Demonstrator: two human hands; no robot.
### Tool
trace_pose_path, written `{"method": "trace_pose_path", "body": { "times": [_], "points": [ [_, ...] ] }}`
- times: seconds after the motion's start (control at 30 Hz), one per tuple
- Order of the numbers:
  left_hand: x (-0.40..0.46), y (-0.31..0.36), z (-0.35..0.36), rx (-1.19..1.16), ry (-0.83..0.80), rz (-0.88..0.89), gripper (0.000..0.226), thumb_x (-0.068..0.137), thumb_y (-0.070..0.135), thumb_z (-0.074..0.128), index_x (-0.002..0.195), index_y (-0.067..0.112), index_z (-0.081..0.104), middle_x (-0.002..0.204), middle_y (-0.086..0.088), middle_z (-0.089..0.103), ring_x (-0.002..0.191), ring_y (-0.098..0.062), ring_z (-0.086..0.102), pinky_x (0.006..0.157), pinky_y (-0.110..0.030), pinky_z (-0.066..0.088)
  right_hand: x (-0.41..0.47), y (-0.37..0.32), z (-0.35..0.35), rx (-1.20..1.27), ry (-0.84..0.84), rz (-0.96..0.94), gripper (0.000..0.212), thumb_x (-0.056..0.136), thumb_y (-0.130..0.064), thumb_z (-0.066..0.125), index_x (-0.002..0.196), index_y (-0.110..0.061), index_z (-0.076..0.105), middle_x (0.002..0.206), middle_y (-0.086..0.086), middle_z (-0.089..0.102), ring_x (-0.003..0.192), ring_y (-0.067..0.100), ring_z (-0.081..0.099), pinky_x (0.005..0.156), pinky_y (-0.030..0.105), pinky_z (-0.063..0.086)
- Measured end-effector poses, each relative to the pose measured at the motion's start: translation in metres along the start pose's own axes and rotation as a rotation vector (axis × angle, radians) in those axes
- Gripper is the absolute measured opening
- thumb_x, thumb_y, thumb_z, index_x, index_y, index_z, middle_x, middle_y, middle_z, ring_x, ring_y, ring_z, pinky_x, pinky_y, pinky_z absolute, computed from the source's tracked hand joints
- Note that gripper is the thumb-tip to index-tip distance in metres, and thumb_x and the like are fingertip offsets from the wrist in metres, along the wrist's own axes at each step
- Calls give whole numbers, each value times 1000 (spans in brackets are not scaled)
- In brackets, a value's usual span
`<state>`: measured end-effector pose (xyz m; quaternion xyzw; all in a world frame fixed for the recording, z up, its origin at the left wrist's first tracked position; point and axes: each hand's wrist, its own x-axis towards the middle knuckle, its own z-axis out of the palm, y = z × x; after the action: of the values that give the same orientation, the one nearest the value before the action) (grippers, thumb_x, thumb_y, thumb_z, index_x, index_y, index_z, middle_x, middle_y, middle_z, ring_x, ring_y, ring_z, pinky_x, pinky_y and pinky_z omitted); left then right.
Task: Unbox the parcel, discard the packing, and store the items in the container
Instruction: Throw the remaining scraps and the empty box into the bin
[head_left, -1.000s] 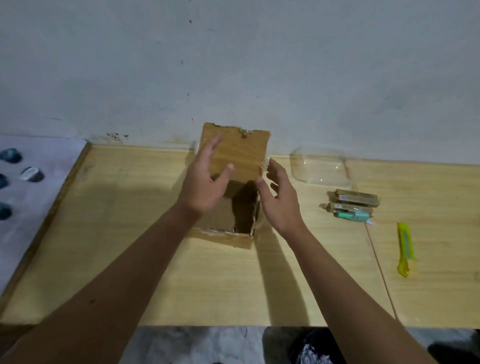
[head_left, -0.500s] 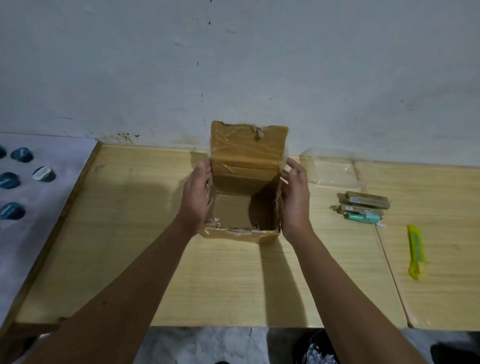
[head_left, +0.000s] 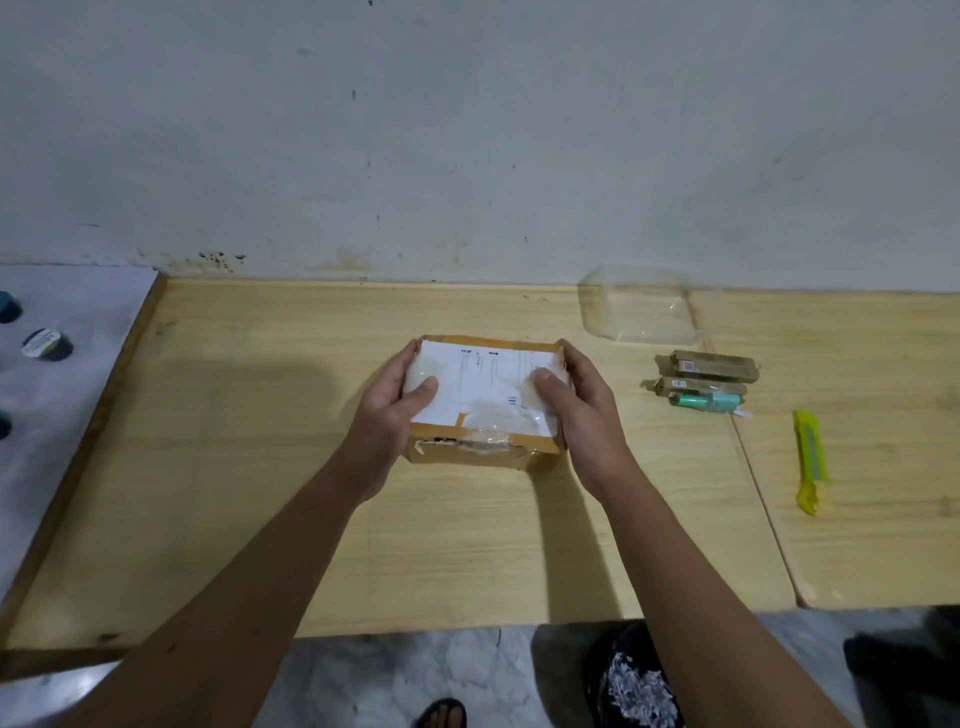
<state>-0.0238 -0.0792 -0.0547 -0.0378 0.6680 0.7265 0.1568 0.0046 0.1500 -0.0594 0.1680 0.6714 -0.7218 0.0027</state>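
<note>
A brown cardboard parcel box (head_left: 485, 452) rests on the wooden table (head_left: 260, 467) at its middle, lid down, a white shipping label (head_left: 485, 384) on top. My left hand (head_left: 392, 410) grips its left side with the thumb on the label. My right hand (head_left: 582, 410) grips its right side the same way. A clear plastic container (head_left: 641, 306) stands at the back right near the wall. In front of it lie two brown slim boxes (head_left: 709, 366) and a teal item (head_left: 709, 401), apart from both hands.
A yellow-green utility knife (head_left: 810, 462) lies on a second wooden board at the right. A white surface with dark round objects (head_left: 47, 345) is at the left. A dark bin with shredded paper (head_left: 634, 686) and a sandalled foot sit below the table's front edge.
The box stood open with its flap up and both hands at its sides; now the flap is down and both hands hold the box shut, thumbs on the label.
</note>
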Motion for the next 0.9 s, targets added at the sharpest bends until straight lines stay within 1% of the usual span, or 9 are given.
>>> {"method": "trace_pose_path", "body": {
  "times": [0.13, 0.2, 0.27, 0.33, 0.47, 0.6, 0.77, 0.83, 0.9],
  "points": [
    [-5, 0, 18, 16, 39, 9, 55, 104, 21, 59, 156, 25, 43, 152, 9, 55, 138, -8, 54, 118, -32, 42, -14, 4, 2, 17, 44, 48, 78, 86, -56, 69, 155, -35, 40, 153, -8, 53, 135, 16, 57, 115, 49, 46],
    [-7, 10, 37, 7, 60, 46, 50, 106, 19, 56, 155, 24, 43, 147, 9, 59, 132, -7, 59, 110, -25, 48, -20, -4, -4, 44, 93, 20, 72, 92, -51, 65, 156, -33, 39, 152, -7, 54, 134, 17, 59, 114, 49, 48],
    [-9, 21, 59, 17, 66, 86, 48, 106, 22, 57, 153, 27, 45, 143, 9, 61, 130, -9, 61, 110, -28, 49, -26, -17, -18, 87, 139, -20, 65, 98, -42, 63, 157, -30, 39, 153, -4, 55, 134, 17, 59, 113, 49, 49],
    [-10, 32, 83, 38, 44, 123, 48, 105, 24, 59, 151, 30, 47, 143, 10, 61, 131, -9, 61, 113, -34, 48, -36, -31, -40, 87, 203, -70, 69, 94, -46, 64, 157, -31, 40, 156, -6, 51, 140, 16, 54, 116, 50, 45],
    [-19, 47, 148, 89, -78, 190, 50, 102, 31, 62, 150, 30, 48, 145, 8, 61, 132, -11, 60, 115, -42, 46, -62, -51, -99, 99, 380, -145, 69, 92, -45, 65, 156, -31, 42, 158, -5, 49, 142, 17, 51, 117, 50, 44],
    [-41, 41, 229, 104, -226, 177, 49, 105, 24, 60, 152, 26, 46, 140, 6, 64, 123, -8, 65, 105, -30, 54, -105, -51, -172, 99, 581, -159, 76, 88, -51, 67, 156, -31, 41, 159, -5, 48, 144, 20, 49, 117, 53, 43],
    [-81, 7, 325, 170, -412, 128, 57, 98, 39, 63, 152, 30, 47, 148, 7, 59, 133, -12, 58, 115, -45, 47, -185, -39, -252, 47, 804, -116, 71, 94, -50, 64, 157, -29, 39, 162, -5, 42, 148, 18, 43, 120, 50, 39],
    [-101, -15, 359, 202, -493, 98, 57, 97, 40, 63, 151, 32, 47, 150, 7, 57, 136, -14, 56, 117, -47, 44, -218, -28, -278, 33, 914, -98, 61, 101, -38, 62, 157, -24, 40, 162, -5, 40, 147, 13, 41, 123, 45, 37],
    [-125, -37, 387, 219, -567, 82, 58, 97, 43, 64, 151, 31, 46, 152, 9, 54, 139, -12, 53, 119, -45, 42, -251, -10, -301, 27, 1008, -63, 61, 98, -43, 64, 154, -28, 44, 159, -5, 45, 145, 14, 45, 121, 46, 40]
  ]
}}
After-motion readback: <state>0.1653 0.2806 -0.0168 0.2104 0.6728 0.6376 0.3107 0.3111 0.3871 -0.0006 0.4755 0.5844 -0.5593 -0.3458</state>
